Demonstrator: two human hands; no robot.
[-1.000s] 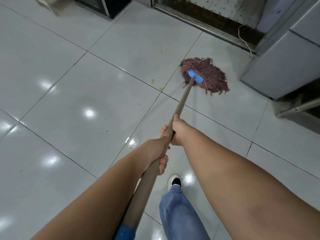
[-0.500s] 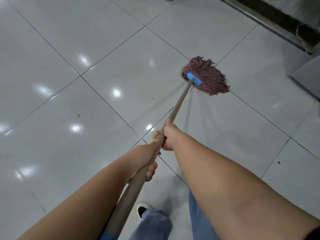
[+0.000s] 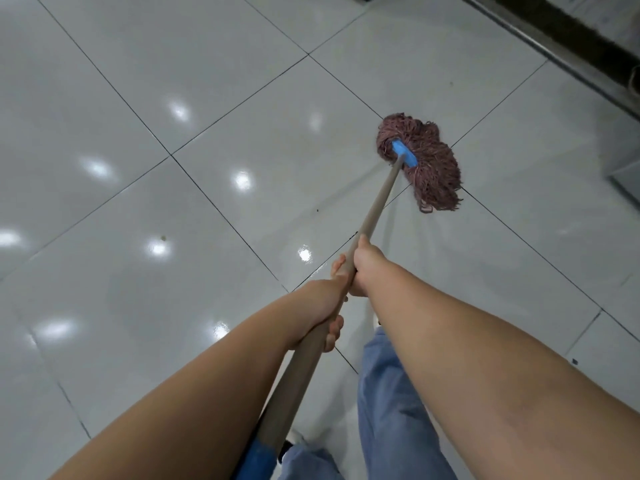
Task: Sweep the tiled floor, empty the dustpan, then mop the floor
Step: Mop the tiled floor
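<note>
A mop with a reddish-brown string head and a blue clamp lies on the glossy white tiled floor, right of centre. Its long tan handle runs down toward me. My right hand grips the handle higher up, with my left hand gripping it just below, fingers curled round. A wet streak shows on the tiles between the mop head and my hands.
A dark door threshold with a metal rail crosses the top right corner. A grey cabinet corner juts in at the right edge. My legs in blue jeans stand below the hands. Small specks dot the tiles.
The mop head has been drawn back from the cabinet and threshold toward me and leftward, and I have stepped back. Both hands keep the same grip.
</note>
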